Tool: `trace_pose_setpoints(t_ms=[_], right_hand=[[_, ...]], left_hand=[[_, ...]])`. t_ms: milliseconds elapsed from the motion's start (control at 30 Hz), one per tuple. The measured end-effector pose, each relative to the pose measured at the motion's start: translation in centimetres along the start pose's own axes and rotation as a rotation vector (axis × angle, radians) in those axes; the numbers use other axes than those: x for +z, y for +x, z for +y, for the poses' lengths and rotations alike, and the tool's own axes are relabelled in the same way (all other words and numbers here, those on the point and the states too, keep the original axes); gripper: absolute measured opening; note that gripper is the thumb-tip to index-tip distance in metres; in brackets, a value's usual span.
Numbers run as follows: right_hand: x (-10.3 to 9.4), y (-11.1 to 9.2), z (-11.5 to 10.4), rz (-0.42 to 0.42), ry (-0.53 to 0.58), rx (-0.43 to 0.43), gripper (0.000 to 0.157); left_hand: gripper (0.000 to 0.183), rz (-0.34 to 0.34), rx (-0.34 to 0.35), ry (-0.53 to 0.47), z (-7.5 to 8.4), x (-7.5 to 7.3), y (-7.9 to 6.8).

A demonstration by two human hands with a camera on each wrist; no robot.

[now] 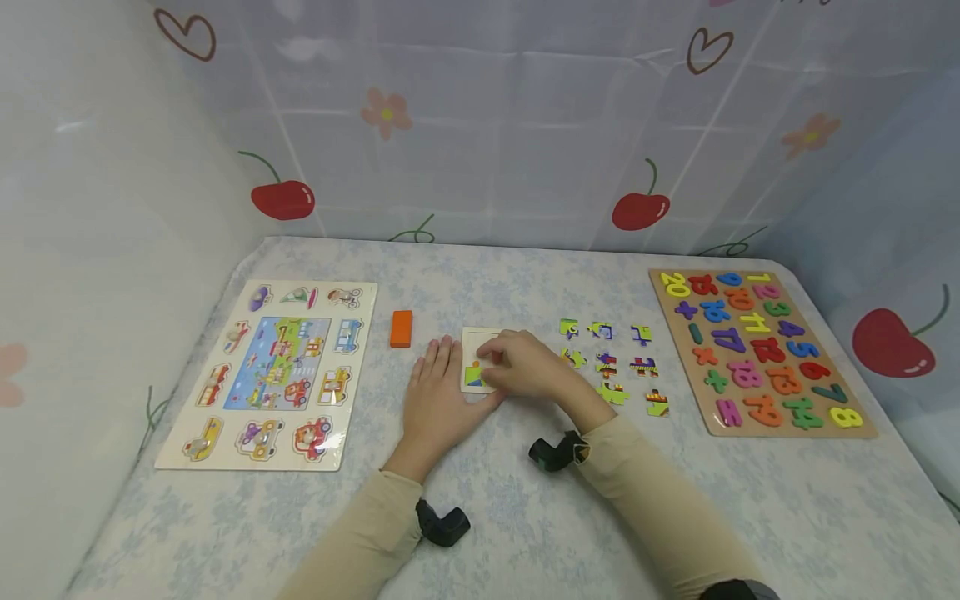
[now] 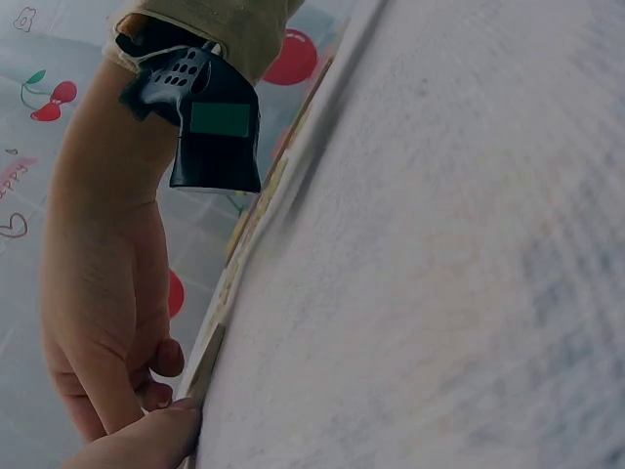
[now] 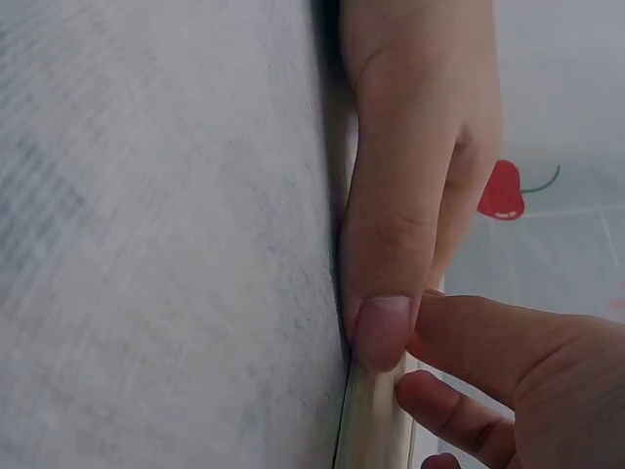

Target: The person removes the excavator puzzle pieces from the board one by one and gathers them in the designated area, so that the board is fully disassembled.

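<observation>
A small cream puzzle tray (image 1: 470, 336) lies on the table between the two hands. My left hand (image 1: 438, 400) rests flat beside it, fingers straight, with the thumb against the tray's near edge; the right wrist view shows that thumb (image 3: 384, 327) on the edge. Bent over the tray, my right hand (image 1: 521, 364) holds a green, yellow and blue puzzle piece (image 1: 472, 375) by its fingertips in the near left corner. The fingers partly hide the piece. Several loose puzzle pieces (image 1: 606, 364) lie in rough rows to the right of the right hand.
An orange block (image 1: 401, 329) lies behind the left hand. On the left is a vehicle picture puzzle board (image 1: 352, 292); on the right, a wooden number board (image 1: 701, 400). Patterned curtains (image 1: 487, 125) stand behind the table. Black wrist devices (image 1: 442, 525) sit at both cuffs.
</observation>
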State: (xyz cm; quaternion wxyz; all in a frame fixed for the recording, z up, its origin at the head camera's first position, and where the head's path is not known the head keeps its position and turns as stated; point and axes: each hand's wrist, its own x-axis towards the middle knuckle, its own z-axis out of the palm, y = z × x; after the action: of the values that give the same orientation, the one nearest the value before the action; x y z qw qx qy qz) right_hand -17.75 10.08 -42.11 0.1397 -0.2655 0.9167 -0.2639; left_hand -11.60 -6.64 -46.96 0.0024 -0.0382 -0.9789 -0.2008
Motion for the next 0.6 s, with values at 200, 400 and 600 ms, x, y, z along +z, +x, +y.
trace_pose_setpoints(t_ms=[200, 400, 600], right_hand=[[0.55, 0.52, -0.47, 0.01, 0.009, -0.041, 0.026], [0.95, 0.82, -0.62, 0.007, 0.057, -0.001, 0.024], [0.93, 0.62, -0.46, 0.0, 0.206, 0.024, 0.024]], left_hand=[[0.112, 0.005, 0.001, -0.003, -0.07, 0.01, 0.02], [0.109, 0.027, 0.011, -0.019, 0.02, -0.05, 0.0], [0.11, 0.013, 0.0, -0.013, 0.04, -0.07, -0.02]])
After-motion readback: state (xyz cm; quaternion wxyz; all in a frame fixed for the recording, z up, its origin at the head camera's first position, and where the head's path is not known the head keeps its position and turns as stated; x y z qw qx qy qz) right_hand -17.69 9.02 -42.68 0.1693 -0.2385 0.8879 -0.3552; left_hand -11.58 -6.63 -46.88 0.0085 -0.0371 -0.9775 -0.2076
